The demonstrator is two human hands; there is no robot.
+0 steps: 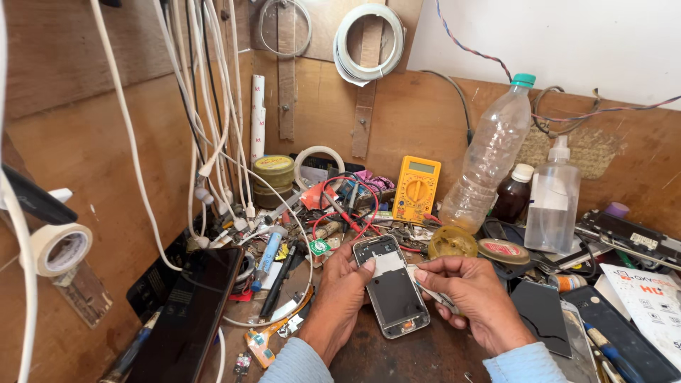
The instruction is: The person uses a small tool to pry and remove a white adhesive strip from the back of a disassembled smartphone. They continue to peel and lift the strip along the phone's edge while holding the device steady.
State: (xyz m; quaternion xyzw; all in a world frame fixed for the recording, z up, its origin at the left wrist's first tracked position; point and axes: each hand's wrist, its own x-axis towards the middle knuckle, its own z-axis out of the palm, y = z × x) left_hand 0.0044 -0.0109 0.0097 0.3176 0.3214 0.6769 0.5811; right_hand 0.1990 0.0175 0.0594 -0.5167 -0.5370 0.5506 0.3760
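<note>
A small opened phone frame [391, 285] with a silver rim lies face up on the dark wooden bench. My left hand [339, 294] grips its left edge, thumb on the top corner. My right hand [468, 292] rests against its right side and holds a thin metal tool [434, 292], pinched between thumb and fingers, its tip at the phone's edge. Both sleeves are light blue.
A yellow multimeter [416, 189], a tall clear plastic bottle [489, 159], a spray bottle [554, 200] and a brown bottle [512, 193] stand behind. A black phone [190, 312] lies left. White cables [206, 135] hang down. A tape roll [62, 248] hangs at left. Phone parts crowd the right.
</note>
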